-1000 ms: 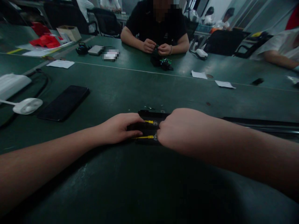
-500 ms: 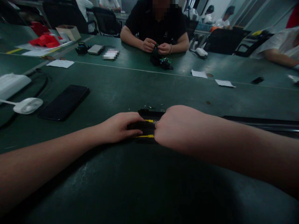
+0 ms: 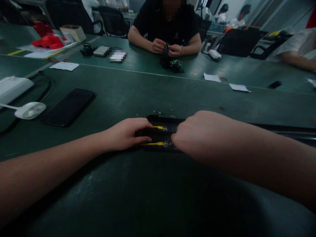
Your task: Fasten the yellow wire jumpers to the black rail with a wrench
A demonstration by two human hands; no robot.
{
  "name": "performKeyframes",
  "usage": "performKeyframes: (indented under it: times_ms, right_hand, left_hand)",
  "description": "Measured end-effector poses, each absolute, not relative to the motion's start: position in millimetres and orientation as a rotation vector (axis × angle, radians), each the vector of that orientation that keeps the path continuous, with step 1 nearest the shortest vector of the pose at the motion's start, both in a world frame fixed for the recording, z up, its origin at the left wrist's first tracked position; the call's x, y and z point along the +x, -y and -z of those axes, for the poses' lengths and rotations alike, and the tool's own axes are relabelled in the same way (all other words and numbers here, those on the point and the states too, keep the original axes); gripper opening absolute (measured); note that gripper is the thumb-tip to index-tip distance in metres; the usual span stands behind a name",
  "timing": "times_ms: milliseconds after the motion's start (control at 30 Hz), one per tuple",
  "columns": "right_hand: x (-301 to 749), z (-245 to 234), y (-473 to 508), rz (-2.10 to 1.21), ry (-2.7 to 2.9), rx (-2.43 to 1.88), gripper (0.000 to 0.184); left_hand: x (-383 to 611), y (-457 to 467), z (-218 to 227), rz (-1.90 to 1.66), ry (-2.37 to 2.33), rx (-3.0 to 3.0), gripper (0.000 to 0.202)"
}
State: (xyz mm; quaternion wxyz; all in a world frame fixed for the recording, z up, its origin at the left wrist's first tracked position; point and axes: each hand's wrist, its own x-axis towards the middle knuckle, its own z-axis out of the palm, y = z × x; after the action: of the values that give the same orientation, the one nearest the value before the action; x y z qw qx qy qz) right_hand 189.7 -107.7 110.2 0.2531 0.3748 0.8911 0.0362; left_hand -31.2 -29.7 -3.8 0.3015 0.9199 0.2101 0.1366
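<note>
Left hand (image 3: 127,134): thumb and forefinger stood apart at a flat black part (image 3: 159,135), beside two thin yellow leads (image 3: 158,144); could not tell if pinching | Right hand (image 3: 199,133): curled over the part, fingertips hidden, grip unclear | Part: lay on the dark green worktop (image 3: 123,95)

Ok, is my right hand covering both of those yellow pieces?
No, both yellow pieces show in the gap between your left hand and your right hand.
</note>
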Motion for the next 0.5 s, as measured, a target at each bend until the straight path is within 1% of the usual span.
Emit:
performKeyframes:
  times_ms: [200,367,500]
  right_hand:
    - [179.6,-112.5,107.7,-0.02,-2.374,1.0,0.02]
    - [178.6,-109.5,105.9,-0.04,-2.345,0.988,0.012]
    - [179.5,-106.8,101.8,-0.044,-2.345,0.904,0.014]
  left_hand:
    - [-29.2,29.8,1.9,-0.346,-0.564,2.431,0.028]
    - [-29.3,30.4,1.4,-0.341,-0.566,2.433,0.026]
    - [-30.4,30.2,2.7,-0.345,-0.561,2.438,0.025]
